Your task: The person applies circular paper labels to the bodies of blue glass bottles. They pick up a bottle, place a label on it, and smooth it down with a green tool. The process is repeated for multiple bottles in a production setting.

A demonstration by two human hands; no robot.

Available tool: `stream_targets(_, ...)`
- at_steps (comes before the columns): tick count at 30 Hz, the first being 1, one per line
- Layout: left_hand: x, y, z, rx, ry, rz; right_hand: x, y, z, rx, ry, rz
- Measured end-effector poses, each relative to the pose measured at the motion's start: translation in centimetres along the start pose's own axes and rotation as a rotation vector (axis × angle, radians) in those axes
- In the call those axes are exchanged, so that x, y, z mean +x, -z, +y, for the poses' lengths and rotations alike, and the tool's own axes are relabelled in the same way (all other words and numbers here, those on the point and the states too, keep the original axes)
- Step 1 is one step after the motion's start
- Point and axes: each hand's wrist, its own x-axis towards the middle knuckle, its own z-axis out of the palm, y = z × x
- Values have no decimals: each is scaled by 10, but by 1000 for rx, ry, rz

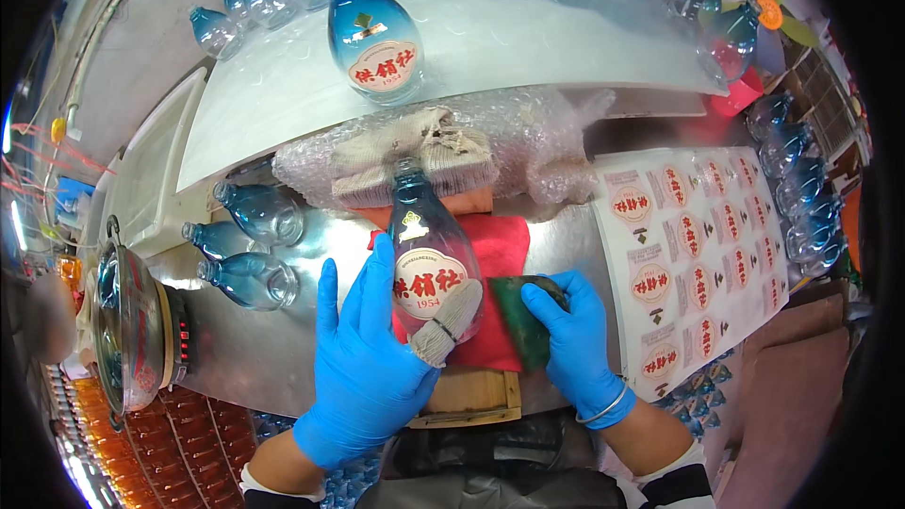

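Observation:
A blue-to-clear glass bottle with a red-lettered oval label lies on a red cloth, its neck on a padded rest of knitted gloves and bubble wrap. My left hand, in a blue glove, steadies the bottle from its left. Its thumb, covered by a banded knitted sleeve, presses on the lower label; the index finger runs along the side, the other fingers stretched out. My right hand, gloved too, pinches a flat, dark green scraper-like piece, its left edge close to the bottle's right side.
To the right lies a sheet of label transfers. Several blue bottles lie at the left, near a round glass-lidded pot. A labelled bottle stands on the white board, with more bottles behind. A small fan is at far right.

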Motion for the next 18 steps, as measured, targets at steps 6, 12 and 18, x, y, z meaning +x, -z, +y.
stream_targets(6,10,13,9,95,-9,-57,-2,6,-5,198,-39,14)
stream_targets(12,2,-16,-8,-344,132,120,-14,15,-12,169,20,10)
stream_targets(18,-12,-61,-33,-707,128,197,-21,-15,-33,176,117,-129)
